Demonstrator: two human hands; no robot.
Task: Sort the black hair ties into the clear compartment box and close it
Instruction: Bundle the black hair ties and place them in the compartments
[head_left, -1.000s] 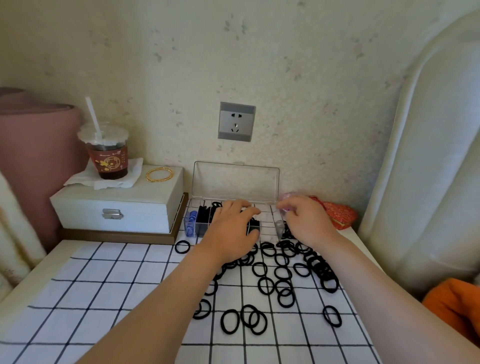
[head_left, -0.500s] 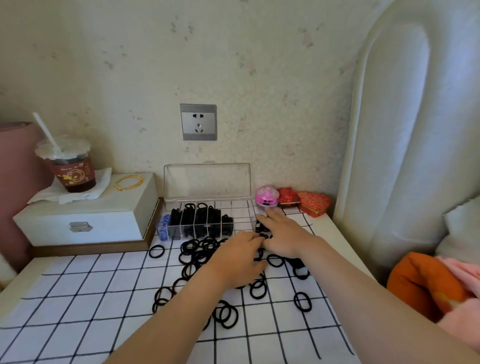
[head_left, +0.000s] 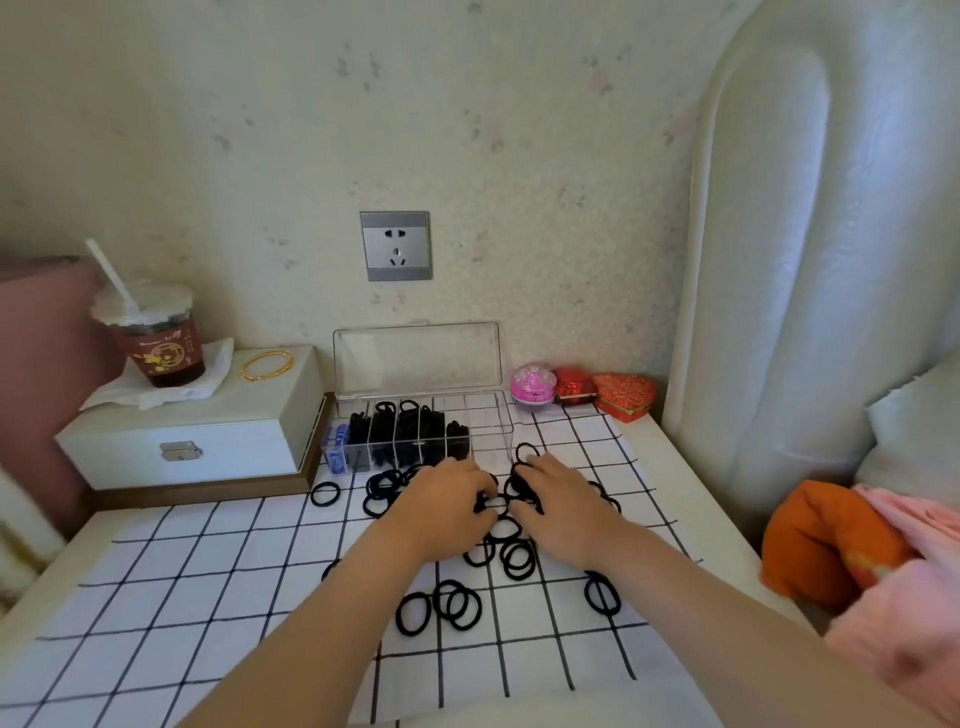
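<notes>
The clear compartment box (head_left: 488, 431) stands open against the wall, its lid (head_left: 415, 358) upright. Its left compartments hold black hair ties (head_left: 400, 431); the rightmost ones look bare. Several loose black hair ties (head_left: 460, 603) lie scattered on the white grid cloth (head_left: 208, 597) in front of the box. My left hand (head_left: 441, 512) and my right hand (head_left: 558, 506) rest side by side on the pile just in front of the box, fingers curled down into the ties. A few ties are pinched between the fingertips of both hands.
A white latched case (head_left: 192, 426) at the left carries an iced drink cup (head_left: 156, 338) and a gold bangle (head_left: 267, 365). A pink round box (head_left: 530, 387) and two red boxes (head_left: 623, 397) sit right of the clear box. Orange and pink cloth (head_left: 841, 540) lies at the right.
Both hands drew back from the box onto the loose pile and came together there. The view also shifted, so the box now sits farther from the hands.
</notes>
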